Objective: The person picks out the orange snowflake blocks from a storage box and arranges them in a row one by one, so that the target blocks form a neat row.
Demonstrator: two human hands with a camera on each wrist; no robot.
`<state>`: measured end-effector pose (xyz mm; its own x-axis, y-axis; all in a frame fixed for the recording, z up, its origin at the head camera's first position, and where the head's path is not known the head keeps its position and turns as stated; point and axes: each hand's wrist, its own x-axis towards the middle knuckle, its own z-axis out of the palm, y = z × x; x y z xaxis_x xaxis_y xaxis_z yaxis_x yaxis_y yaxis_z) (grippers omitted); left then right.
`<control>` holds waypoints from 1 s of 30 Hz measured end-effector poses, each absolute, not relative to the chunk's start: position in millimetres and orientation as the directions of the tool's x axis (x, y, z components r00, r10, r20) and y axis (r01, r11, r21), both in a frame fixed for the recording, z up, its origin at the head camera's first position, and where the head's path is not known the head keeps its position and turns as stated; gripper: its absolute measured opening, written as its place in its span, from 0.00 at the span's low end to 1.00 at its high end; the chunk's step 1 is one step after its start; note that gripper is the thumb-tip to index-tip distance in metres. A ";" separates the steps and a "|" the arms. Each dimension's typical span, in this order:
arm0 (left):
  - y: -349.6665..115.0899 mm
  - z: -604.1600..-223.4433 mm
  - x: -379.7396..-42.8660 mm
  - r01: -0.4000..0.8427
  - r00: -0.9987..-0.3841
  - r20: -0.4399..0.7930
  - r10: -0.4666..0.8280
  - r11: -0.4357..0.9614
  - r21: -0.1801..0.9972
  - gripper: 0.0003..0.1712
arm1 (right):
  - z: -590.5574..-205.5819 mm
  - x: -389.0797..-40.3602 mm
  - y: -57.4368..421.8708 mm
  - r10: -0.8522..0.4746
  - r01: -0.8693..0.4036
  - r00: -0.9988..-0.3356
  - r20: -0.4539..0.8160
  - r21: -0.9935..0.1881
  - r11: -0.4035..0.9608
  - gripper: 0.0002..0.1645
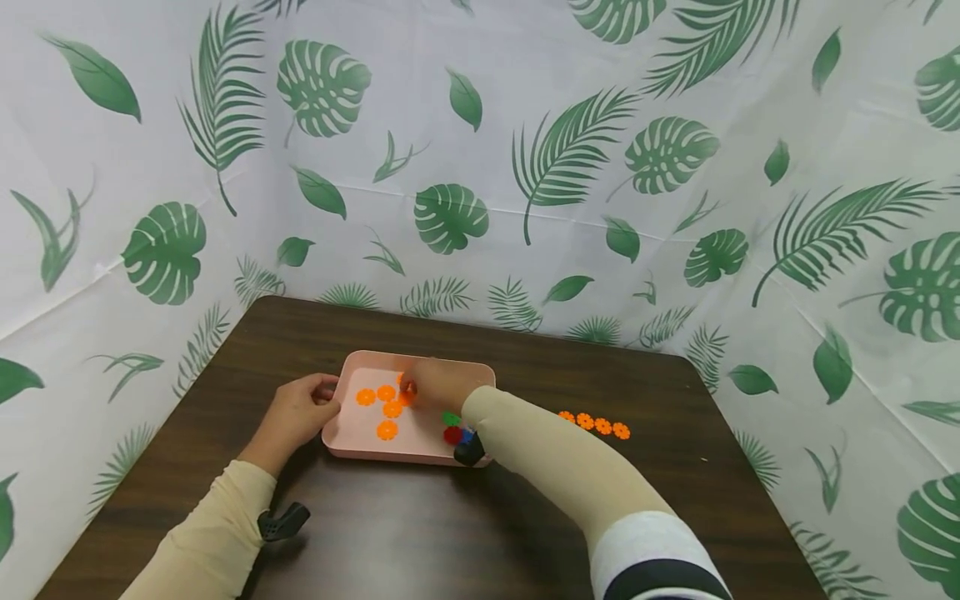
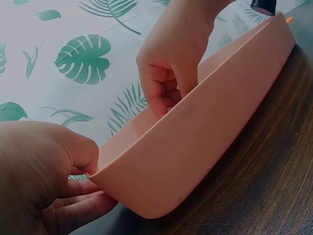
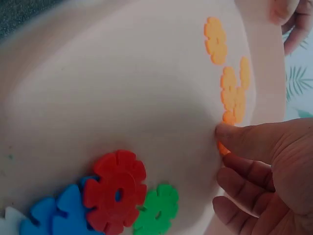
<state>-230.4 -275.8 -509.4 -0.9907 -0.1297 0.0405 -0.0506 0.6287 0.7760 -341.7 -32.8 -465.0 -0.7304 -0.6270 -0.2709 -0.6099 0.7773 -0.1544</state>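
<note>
The pink tray (image 1: 427,432) stands at left; orange notched discs (image 1: 383,432) lie in it, one pinched disc (image 3: 222,148) perhaps tilted.

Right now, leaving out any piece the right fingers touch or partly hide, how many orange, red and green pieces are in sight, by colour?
Orange: 8 (4 in the tray, 4 on the table)
Red: 1
Green: 1
Total: 10

White leaf-printed sheeting (image 1: 495,158) hangs behind a dark wood-grain table (image 1: 420,525).
</note>
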 end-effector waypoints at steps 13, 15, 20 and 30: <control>-277.2 -516.7 -225.7 -0.062 -0.991 0.028 -0.130 0.641 0.765 0.28 | -468.1 -339.6 -42.2 -0.630 -0.589 -0.709 -0.316 -0.226 0.776 0.11; -276.7 -515.6 -225.8 -0.052 -0.991 0.041 -0.129 0.643 0.764 0.28 | -472.8 -345.1 -42.7 -0.627 -0.589 -0.708 -0.326 -0.218 0.778 0.11; -275.7 -513.2 -229.4 -0.023 -0.989 0.080 -0.128 0.651 0.759 0.26 | -472.9 -349.7 -42.6 -0.566 -0.530 -0.749 -0.345 -0.203 0.824 0.09; -276.7 -512.9 -231.4 -0.025 -0.989 0.075 -0.126 0.652 0.758 0.26 | -467.3 -353.2 -34.0 -0.638 -0.540 -0.733 -0.236 -0.370 0.756 0.10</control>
